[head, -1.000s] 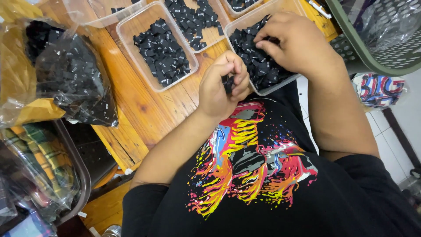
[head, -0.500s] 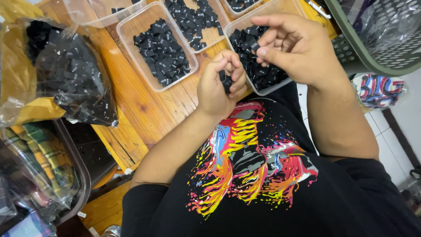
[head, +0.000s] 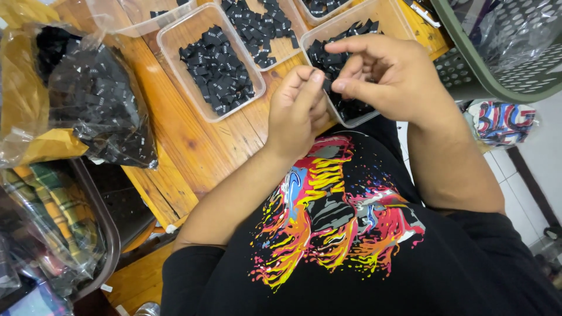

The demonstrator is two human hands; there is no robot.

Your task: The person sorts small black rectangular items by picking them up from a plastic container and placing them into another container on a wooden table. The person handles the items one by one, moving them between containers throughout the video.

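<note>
Both hands meet above the near edge of a clear plastic tray [head: 391,17] full of small black fabric labels [head: 335,58]. My left hand [head: 298,111] is curled shut, thumb pressed on its fingers, pinching a few black labels that barely show. My right hand [head: 389,73] hovers over the same tray. Its thumb and forefinger are pinched on one small black label right next to the left hand's fingertips. The hands almost touch.
Two more clear trays of black labels [head: 213,67] [head: 263,26] stand on the wooden table [head: 175,140]. A plastic bag of black labels [head: 99,105] lies at left. A green mesh basket [head: 497,64] stands at right, a dark bin with bagged cloth [head: 52,216] at lower left.
My right hand has come up out of the tray and moved left toward my left hand, its fingers now pinched. My left hand has stayed in place, closed.
</note>
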